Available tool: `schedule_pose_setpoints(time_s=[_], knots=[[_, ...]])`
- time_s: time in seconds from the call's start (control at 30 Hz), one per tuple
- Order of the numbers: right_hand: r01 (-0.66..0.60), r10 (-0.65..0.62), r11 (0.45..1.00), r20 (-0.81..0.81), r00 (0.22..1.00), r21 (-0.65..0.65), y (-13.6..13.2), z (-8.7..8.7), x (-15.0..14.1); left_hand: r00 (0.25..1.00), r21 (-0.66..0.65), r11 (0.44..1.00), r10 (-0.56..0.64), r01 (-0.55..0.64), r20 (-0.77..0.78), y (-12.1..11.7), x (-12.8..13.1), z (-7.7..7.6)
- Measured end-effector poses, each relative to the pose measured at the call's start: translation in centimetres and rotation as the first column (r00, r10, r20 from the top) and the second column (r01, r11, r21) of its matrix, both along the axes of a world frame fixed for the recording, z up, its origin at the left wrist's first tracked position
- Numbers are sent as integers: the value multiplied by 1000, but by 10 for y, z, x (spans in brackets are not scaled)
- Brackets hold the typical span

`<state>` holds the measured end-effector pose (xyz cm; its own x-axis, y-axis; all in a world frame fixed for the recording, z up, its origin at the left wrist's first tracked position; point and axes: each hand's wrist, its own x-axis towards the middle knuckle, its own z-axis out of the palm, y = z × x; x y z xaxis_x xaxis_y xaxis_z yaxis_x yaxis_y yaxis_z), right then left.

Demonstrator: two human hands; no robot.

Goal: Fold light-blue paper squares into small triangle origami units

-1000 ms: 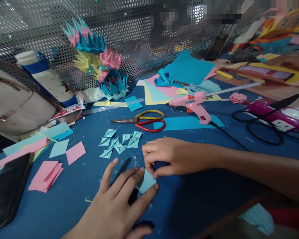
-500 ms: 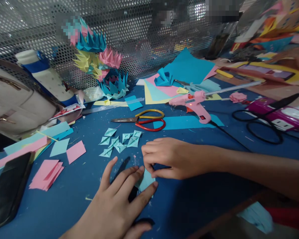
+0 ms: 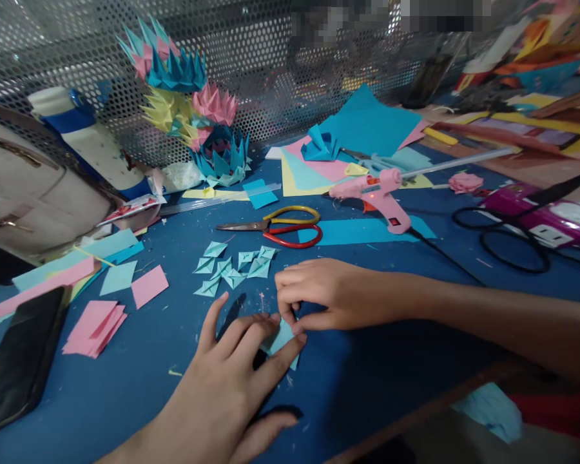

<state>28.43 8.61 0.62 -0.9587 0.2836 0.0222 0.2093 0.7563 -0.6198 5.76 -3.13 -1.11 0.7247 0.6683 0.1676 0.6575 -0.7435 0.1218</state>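
Observation:
A small light-blue paper piece lies on the blue tabletop between my two hands, partly covered by fingers. My left hand is open, its fingers spread and the index and middle fingertips resting on the paper. At the paper's upper right edge my right hand is closed, thumb and bent fingers pinching it. Several folded light-blue paper triangles lie just beyond the hands. Scissors with one yellow and one red handle are behind them.
A pink glue gun rests on a blue strip. Pink squares and a phone are at left, near a bottle and bag. Paper flowers stand behind. A purple power strip is right.
Both hands keep their places on the light-blue paper, the right fingertips shifting slightly at its edge. The whole view has moved a little, as the camera tilted.

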Motion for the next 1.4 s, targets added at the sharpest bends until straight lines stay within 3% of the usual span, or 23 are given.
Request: schedule_pose_setpoints(time_s=[0.1, 0.2, 0.73, 1.03, 1.2, 1.4], knots=[[-12, 14, 989, 15, 1000, -150, 8, 4, 0, 1000, -27, 1000, -8, 7, -27, -1, 0, 3], [-48, 53, 977, 18, 998, -208, 15, 6, 1, 999, -35, 999, -15, 14, -44, -1, 0, 6], [-69, 68, 997, 46, 997, 39, 6, 5, 2, 999, -20, 1000, -1, 0, -36, -3, 1, 4], [-67, 63, 991, 41, 997, 114, 1, 5, 2, 999, -9, 1000, 15, -15, -32, -2, 1, 2], [-50, 50, 994, 10, 999, 96, 0, 4, 2, 999, -7, 1000, 15, -15, -42, -2, 1, 3], [-16, 17, 999, 17, 1000, -41, 5, 5, 2, 999, 7, 1000, 17, -17, -40, -4, 1, 2]])
